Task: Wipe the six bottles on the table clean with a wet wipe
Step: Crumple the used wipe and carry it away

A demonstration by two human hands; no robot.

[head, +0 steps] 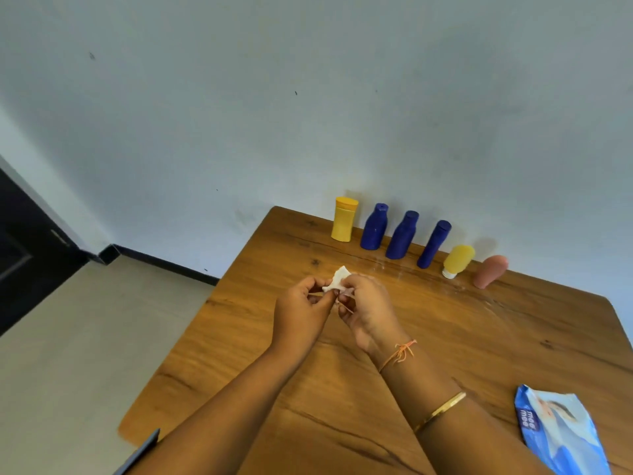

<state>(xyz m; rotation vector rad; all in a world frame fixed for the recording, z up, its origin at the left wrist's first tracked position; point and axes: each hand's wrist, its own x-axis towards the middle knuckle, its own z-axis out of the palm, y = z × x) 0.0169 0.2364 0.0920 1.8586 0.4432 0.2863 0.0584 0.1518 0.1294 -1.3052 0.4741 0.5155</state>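
Item: wipe (337, 279), bunched, pinched between the fingers (313, 286) of your left hand (301, 310) and right hand (368, 310) above the surface (445, 337); six bottles (402, 234) stand upright in a row beyond, up and rightward (right hand nearer), well apart from the wipe.

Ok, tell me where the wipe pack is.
In the head view, the wipe pack lies on the table's near right edge, beside the right forearm.
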